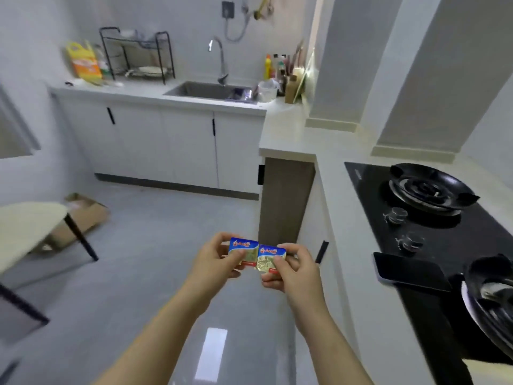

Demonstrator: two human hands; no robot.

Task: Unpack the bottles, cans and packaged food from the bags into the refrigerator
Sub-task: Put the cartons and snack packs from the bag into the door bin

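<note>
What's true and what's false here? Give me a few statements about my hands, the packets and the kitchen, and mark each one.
1. The left hand pinches the left packet and the right hand pinches the right packet. True.
2. The two packets are held wide apart. False: their edges meet.
3. A dark phone lies at the edge of the cooktop. True.
4. The cardboard box sits on the counter. False: it lies on the floor beside the table.
</note>
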